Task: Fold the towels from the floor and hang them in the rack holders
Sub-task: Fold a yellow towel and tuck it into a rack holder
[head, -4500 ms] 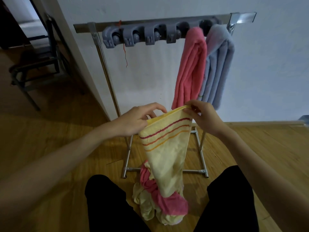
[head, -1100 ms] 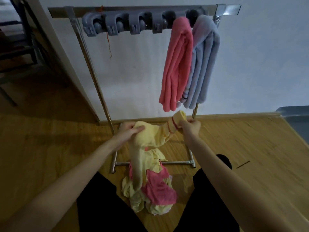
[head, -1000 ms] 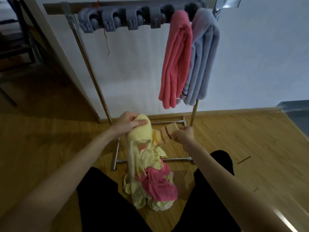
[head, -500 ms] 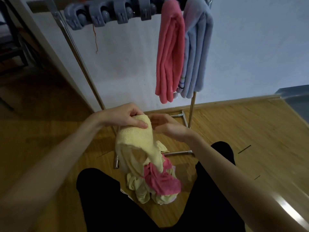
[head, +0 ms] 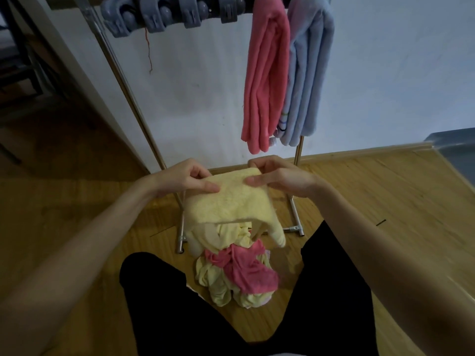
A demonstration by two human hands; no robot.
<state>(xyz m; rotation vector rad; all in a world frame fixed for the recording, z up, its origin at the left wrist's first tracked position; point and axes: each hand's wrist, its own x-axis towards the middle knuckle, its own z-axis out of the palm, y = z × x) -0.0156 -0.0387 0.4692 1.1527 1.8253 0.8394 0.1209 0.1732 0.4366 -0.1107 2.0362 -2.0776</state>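
Note:
I hold a folded yellow towel [head: 228, 204] in front of me, low before the rack. My left hand [head: 186, 178] pinches its top left edge and my right hand [head: 277, 176] pinches its top right edge. Its lower corners hang down loosely. Below it, a pile of yellow and pink towels [head: 236, 273] lies on the wooden floor between my legs. Above, the rack's grey holders [head: 164, 14] run along the top bar. A folded pink towel [head: 264, 80] and a folded light blue towel [head: 305, 73] hang from the rightmost holders.
The rack's metal legs [head: 123, 80] and its base frame [head: 293, 222] stand against a white wall. A dark chair [head: 18, 60] sits at the far left beyond the wall's corner. A grey object [head: 455, 147] lies at the right edge. Wooden floor spreads on both sides.
The long striped yellow towel has been folded down into a short bundle. My hands came together, then drew apart along its top edge. The view has tilted down and nearer to the rack.

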